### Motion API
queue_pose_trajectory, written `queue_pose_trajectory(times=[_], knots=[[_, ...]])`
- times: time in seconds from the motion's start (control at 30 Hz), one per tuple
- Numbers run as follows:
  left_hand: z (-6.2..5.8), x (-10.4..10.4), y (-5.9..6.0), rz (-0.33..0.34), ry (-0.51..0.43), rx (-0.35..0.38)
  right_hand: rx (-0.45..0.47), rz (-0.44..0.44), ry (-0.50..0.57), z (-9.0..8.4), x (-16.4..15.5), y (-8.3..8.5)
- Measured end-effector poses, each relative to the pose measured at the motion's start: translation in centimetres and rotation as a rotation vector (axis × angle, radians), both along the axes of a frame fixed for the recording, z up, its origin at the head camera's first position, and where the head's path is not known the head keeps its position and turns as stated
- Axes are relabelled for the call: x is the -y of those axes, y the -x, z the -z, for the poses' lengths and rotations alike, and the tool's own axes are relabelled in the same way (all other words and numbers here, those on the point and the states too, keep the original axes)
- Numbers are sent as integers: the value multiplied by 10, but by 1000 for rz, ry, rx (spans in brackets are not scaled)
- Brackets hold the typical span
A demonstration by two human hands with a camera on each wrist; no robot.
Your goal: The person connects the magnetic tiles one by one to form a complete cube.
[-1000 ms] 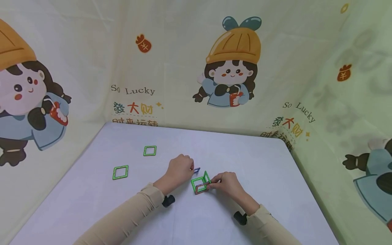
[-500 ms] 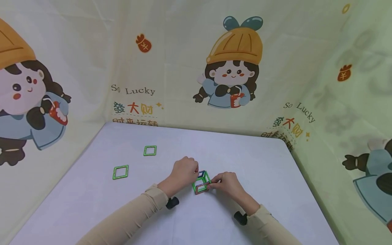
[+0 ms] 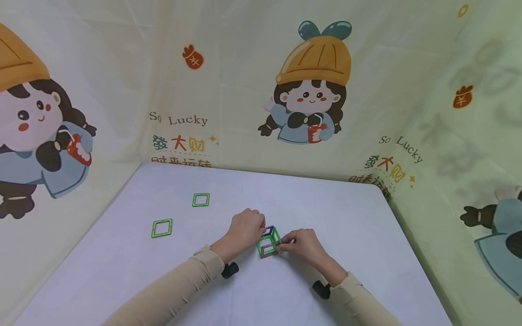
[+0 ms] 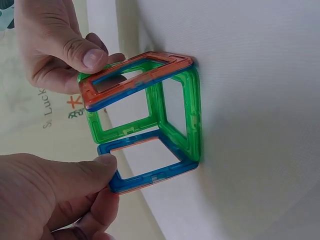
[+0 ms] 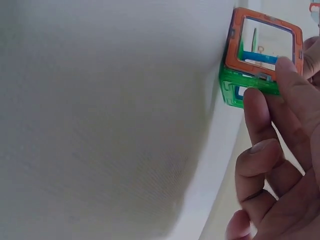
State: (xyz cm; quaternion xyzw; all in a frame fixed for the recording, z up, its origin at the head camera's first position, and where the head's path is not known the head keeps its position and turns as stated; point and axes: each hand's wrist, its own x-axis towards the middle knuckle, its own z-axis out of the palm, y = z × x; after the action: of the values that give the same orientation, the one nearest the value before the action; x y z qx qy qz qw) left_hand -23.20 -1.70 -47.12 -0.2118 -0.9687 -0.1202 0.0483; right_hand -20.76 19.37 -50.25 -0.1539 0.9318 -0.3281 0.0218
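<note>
An open box of square frame tiles (image 4: 159, 117) sits on the worktop, between the two hands. A green base tile (image 4: 194, 115) lies flat; a green upright tile (image 4: 127, 131) stands on its right edge, an orange-faced tile (image 4: 145, 77) on its near edge and a blue-faced tile (image 4: 152, 176) at the far edge. The top and left side are open. The left hand (image 3: 248, 226) pinches the blue-faced tile's upper part between thumb and fingers, presumably to line it up with the base. The right hand (image 3: 302, 244) has its fingers clamped on the upper corner where orange meets green, probably to steady those walls. Whether the blue-faced tile meets the green upright along its whole edge, I cannot quite tell. Two loose green tiles (image 3: 161, 235) lie flat to the left, apart from each other and seemingly out of the hands' way. Behind the worktop (image 3: 346, 217) hangs a printed cloth (image 3: 240, 90).
</note>
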Motion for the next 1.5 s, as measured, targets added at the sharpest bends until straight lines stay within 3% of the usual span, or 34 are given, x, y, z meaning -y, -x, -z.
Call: queue_pose_trajectory(times=[0.2,0.37,0.5,0.7,0.87,1.03,1.13,1.27,1.5], knots=[[2,3,0,1,-15,-5,77,-148,-18,-11,-14,11],[3,8,1,13,-33,3,55,-114,-48,-15,-21,30],[3,24,7,-20,-68,-9,44,-135,-19,-10,-15,44],[1,81,25,-133,-57,13,131,-193,47,0,-5,54],[2,159,41,-255,-2,68,152,-220,56,8,-1,58],[-2,225,46,-372,20,161,138,-188,53,12,-1,61],[-4,244,45,-411,35,252,127,-186,51,13,-4,61],[-4,256,39,-452,74,354,102,-137,43,12,-7,59],[-5,265,30,-489,93,416,88,30,41,11,-16,57]])
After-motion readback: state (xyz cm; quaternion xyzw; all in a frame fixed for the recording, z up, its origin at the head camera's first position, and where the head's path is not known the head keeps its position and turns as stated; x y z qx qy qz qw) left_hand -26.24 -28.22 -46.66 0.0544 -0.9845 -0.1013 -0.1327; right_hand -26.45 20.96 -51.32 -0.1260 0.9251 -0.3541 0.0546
